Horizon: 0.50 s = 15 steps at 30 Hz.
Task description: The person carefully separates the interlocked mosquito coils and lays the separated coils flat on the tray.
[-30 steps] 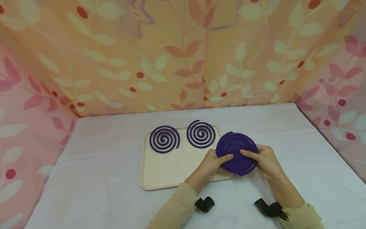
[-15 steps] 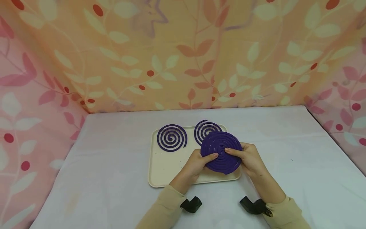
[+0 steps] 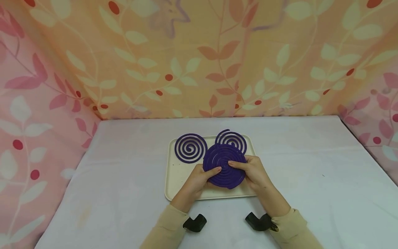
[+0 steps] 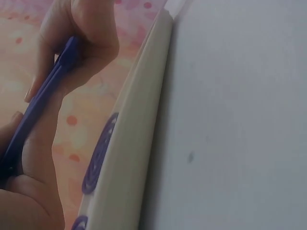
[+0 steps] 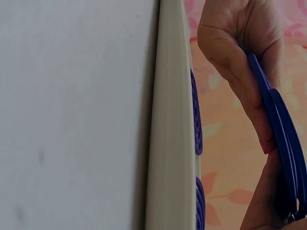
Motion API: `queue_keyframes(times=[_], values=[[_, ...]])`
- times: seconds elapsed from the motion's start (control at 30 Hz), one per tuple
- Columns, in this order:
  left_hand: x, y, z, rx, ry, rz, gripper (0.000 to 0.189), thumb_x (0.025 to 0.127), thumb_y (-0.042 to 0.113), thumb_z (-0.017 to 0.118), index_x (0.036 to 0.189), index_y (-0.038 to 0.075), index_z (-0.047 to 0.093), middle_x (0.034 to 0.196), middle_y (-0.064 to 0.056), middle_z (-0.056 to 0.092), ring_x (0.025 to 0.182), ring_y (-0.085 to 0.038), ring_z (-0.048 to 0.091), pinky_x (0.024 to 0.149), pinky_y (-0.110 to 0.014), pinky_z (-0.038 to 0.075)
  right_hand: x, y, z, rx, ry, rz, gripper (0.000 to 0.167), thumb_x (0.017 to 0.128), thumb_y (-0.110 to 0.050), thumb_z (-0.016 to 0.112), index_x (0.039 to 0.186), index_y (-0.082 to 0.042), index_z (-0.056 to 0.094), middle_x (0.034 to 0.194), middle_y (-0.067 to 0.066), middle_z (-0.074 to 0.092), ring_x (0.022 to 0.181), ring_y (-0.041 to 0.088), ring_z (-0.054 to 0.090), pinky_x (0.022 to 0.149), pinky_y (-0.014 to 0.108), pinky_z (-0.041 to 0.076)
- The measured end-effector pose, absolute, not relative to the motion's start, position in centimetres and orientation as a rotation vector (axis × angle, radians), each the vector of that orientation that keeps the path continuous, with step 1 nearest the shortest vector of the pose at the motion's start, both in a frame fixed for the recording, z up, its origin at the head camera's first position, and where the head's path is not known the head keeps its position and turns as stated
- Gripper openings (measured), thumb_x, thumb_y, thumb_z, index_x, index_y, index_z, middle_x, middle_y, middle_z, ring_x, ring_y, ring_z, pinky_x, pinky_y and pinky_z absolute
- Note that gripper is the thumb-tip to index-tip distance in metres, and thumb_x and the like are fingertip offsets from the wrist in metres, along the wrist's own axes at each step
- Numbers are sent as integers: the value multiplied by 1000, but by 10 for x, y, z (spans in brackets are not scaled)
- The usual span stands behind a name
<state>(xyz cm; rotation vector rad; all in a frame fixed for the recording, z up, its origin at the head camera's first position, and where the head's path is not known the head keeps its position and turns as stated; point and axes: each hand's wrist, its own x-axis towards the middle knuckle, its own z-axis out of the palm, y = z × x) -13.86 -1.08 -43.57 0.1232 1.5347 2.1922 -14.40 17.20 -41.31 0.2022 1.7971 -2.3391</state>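
Note:
A tightly wound purple mosquito coil (image 3: 217, 155), a flat disc with a double-layered edge in the right wrist view (image 5: 286, 143), is held tilted above the tray. My left hand (image 3: 196, 180) grips its left side, thumb lying on the upper face near the centre. From the opposite side my right hand (image 3: 257, 174) pinches it the same way, fingers beneath. On the cream tray (image 3: 178, 183) lie two looser purple coils. The left coil (image 3: 189, 149) shows almost whole; the right coil (image 3: 231, 142) is partly covered by the held one.
White cloth (image 3: 124, 180) covers the table around the tray. A floral curtain (image 3: 186, 62) rises behind the table and along both sides. Black curved pieces (image 3: 195, 223) sit at both wrists by the beige sleeves (image 3: 166, 224).
Both hands have carried the coil leftward, from beside the tray's right edge to over the tray. It now overlaps the right coil. The view has shifted slightly, and the grip looks the same.

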Motion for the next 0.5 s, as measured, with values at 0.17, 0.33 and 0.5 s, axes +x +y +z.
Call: queue_keyframes(times=[0.17, 0.33, 0.5], values=[[-139, -30, -440, 138, 1554, 2155, 38, 92, 3, 58, 123, -17, 49, 109, -23, 64, 90, -23, 67, 77, -38, 55, -142, 156, -419, 199, 1766, -2331, 12, 80, 11, 63, 86, 2, 67, 79, 4, 70, 75, 12, 68, 68, 24, 56], [-139, -46, -445, 142, 1529, 2136, 39, 92, 2, 56, 125, -18, 46, 111, -24, 62, 91, -23, 66, 78, -39, 55, -140, 142, -426, 234, 1761, -2316, 13, 79, 9, 65, 93, 9, 64, 82, 6, 70, 76, 13, 68, 68, 25, 56], [-141, -53, -449, 138, 1485, 2112, 42, 90, 2, 58, 125, -17, 45, 111, -23, 63, 92, -23, 66, 79, -39, 55, -138, 139, -428, 238, 1735, -2304, 22, 81, 7, 64, 102, 12, 61, 86, 5, 70, 79, 14, 67, 72, 25, 55]])
